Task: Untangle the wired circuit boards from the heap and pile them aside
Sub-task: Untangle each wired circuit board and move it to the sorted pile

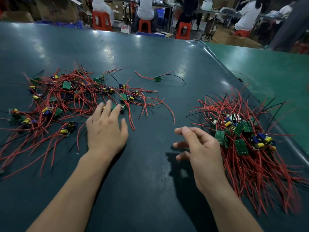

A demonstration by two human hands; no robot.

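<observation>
A tangled heap [66, 97] of small green circuit boards with red and black wires spreads over the left of the dark table. A sorted pile [242, 139] of the same boards lies at the right, its wires mostly running one way. One single board [157, 79] with its wires lies apart at the middle back. My left hand [105, 129] reaches to the heap's right edge, fingers spread and straight, fingertips on a board and wires. My right hand [199, 149] hovers just left of the pile, fingers loosely curled, holding nothing.
The dark green mat [150, 56] ends in a raised edge at the right, with a lighter green surface [267, 72] beyond. Past the table's far edge, people sit on red stools [183, 31] among cardboard boxes.
</observation>
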